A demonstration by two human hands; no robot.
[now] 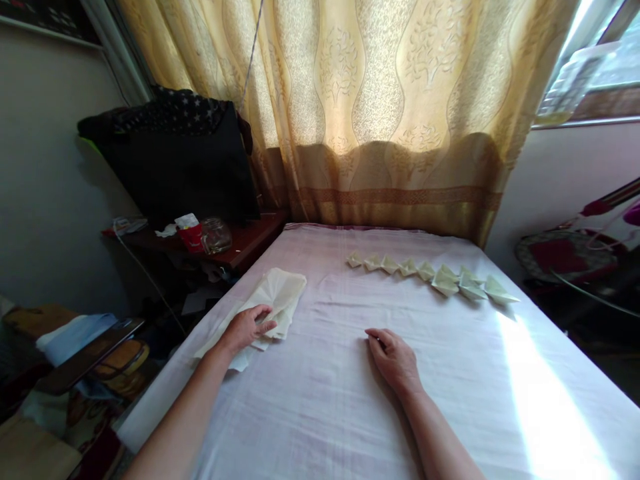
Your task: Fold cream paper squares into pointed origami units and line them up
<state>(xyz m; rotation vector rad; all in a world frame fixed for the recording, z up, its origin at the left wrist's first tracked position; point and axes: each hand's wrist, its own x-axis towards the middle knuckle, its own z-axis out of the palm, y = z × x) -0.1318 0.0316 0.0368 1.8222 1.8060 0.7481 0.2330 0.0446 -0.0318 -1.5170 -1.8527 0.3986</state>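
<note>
My left hand (249, 328) lies on a loose stack of thin cream paper sheets (280, 293) at the left of the bed-like surface. Its fingers are spread apart, and no sheet is gripped. On the pale cloth (320, 400) rests my right hand (393, 357), its fingers curled in with nothing visible in them. Folded paper pieces (409, 267), boat-like with pointed ends, stand in a row beyond the right hand. Toward the right end, larger folded pieces (445, 281) stand close together, some overlapping in view.
At the left, a dark wooden desk (250, 241) bears a screen (185, 170), a red cup (191, 237) and a glass jar (216, 235). A gold curtain (380, 100) hangs behind the cloth-covered surface. Bags and cloths (85, 333) lie low at left.
</note>
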